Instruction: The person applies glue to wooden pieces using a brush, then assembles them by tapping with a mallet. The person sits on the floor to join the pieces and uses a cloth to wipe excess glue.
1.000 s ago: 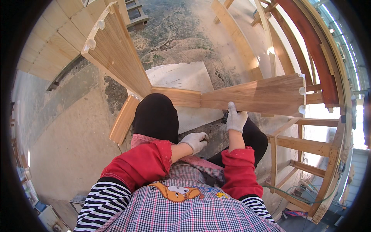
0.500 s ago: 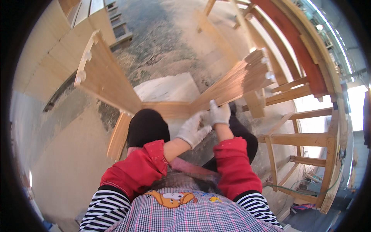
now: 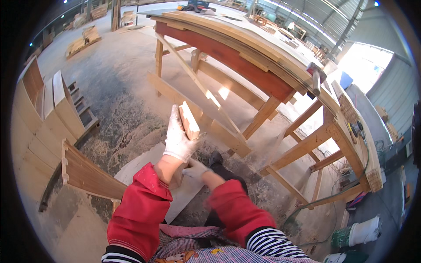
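My left hand [image 3: 176, 139], in a white work glove, is closed around the upper part of a light wooden board [image 3: 190, 121] and holds it steeply upright, its end facing up. My right hand [image 3: 196, 170], gloved too, is lower down, close to the board's lower part; its fingers are blurred and partly hidden. To the left, a second wooden board [image 3: 90, 168] with a notched end stands tilted, nearest my left forearm. A pale flat sheet [image 3: 139, 163] lies on the floor under the work.
A wooden workbench [image 3: 228, 48] with slanting legs spans the far right, with a hammer [image 3: 315, 79] on its edge. Wooden box-like pieces [image 3: 59, 103] stand on a pallet at left. White buckets [image 3: 364, 231] are at lower right; a green hose [image 3: 326, 201] hangs by the bench.
My view has swung up and right. My left hand has risen and now grips the right-hand board, which has turned edge-on. My right hand has moved lower and left.
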Tool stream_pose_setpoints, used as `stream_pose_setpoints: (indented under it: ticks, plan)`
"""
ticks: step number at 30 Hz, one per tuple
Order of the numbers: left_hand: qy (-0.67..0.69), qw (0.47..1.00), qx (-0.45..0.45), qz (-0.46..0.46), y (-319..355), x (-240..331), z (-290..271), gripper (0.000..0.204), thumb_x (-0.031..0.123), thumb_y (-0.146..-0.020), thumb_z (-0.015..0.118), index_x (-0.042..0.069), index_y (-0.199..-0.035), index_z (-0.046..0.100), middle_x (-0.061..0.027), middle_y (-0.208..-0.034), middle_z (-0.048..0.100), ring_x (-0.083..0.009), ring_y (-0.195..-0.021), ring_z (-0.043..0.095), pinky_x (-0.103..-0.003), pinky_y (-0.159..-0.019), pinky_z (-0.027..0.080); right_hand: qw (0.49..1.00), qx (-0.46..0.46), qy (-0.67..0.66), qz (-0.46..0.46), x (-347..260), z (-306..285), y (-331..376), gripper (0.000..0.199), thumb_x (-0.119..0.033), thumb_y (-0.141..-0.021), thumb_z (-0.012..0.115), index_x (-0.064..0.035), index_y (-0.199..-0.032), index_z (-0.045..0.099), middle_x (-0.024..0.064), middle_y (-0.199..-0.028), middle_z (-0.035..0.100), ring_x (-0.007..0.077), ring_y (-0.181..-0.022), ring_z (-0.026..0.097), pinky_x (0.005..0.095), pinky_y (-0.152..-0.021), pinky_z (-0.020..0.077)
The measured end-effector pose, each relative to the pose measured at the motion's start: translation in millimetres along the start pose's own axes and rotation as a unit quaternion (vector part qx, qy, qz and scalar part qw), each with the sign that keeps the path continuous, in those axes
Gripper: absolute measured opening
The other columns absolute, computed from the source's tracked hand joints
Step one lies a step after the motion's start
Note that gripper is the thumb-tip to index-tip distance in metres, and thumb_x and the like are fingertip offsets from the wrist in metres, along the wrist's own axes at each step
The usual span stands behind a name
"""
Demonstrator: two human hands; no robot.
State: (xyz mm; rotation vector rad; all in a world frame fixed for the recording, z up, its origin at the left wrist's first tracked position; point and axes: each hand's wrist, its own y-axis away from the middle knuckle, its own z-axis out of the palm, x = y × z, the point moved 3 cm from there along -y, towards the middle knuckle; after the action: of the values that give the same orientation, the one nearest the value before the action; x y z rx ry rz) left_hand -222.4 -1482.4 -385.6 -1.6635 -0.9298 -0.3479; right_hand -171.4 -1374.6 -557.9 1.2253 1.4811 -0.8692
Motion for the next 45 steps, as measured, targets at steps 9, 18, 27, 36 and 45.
stream_pose_setpoints:
  ticks: [9,18,27,36,45]
  plan:
    - [0.104,0.983,-0.056,-0.139,3,14,-28,0.108,0.018,-0.066,0.079,-0.009,-0.145,0.011,-0.0231,-0.146,0.030,-0.0309,-0.138,0.032,-0.035,-0.111,0.030,0.740,0.255,-0.557,-0.278,-251,-316,70,0.073,-0.069,-0.087,0.044,-0.0017,-0.112,0.057,0.0145,-0.104,0.065,0.0308,-0.096,0.063,0.0435,-0.091,0.0519]
    - [0.006,0.997,-0.025,-0.070,2,6,-28,0.095,0.024,-0.073,0.074,-0.012,-0.141,0.019,-0.0262,-0.143,0.035,-0.0336,-0.133,0.038,-0.037,-0.110,0.032,0.870,0.236,-0.384,-0.199,-274,-338,115,0.035,-0.019,-0.090,0.063,-0.0129,-0.123,0.054,0.0020,-0.086,0.060,0.0139,-0.067,0.059,0.0287,-0.054,0.0504]
    - [0.110,0.990,-0.001,-0.085,1,7,-23,0.096,0.029,-0.070,0.076,-0.009,-0.141,0.024,-0.0249,-0.135,0.043,-0.0340,-0.126,0.046,-0.038,-0.106,0.037,0.953,0.301,0.016,-0.018,-326,-188,150,0.050,-0.025,-0.092,0.059,-0.0034,-0.134,0.044,-0.0019,-0.070,0.050,0.0047,-0.050,0.046,0.0182,-0.042,0.0365]
    - [-0.072,0.997,0.012,-0.008,6,-20,-6,0.101,0.034,-0.064,0.077,-0.012,-0.139,0.026,-0.0315,-0.132,0.044,-0.0426,-0.123,0.046,-0.043,-0.105,0.038,0.928,-0.003,0.372,0.000,-326,-115,145,0.061,-0.011,-0.086,0.064,0.0026,-0.140,0.038,0.0055,-0.097,0.060,0.0195,-0.084,0.059,0.0331,-0.082,0.0489]
    - [-0.004,0.999,0.019,-0.036,6,9,-19,0.098,0.032,-0.065,0.076,-0.012,-0.138,0.027,-0.0309,-0.129,0.046,-0.0428,-0.120,0.048,-0.043,-0.103,0.040,0.926,0.109,0.346,-0.099,-328,-118,128,0.053,-0.013,-0.089,0.061,0.0062,-0.135,0.043,0.0217,-0.122,0.057,0.0278,-0.111,0.058,0.0351,-0.097,0.0433]
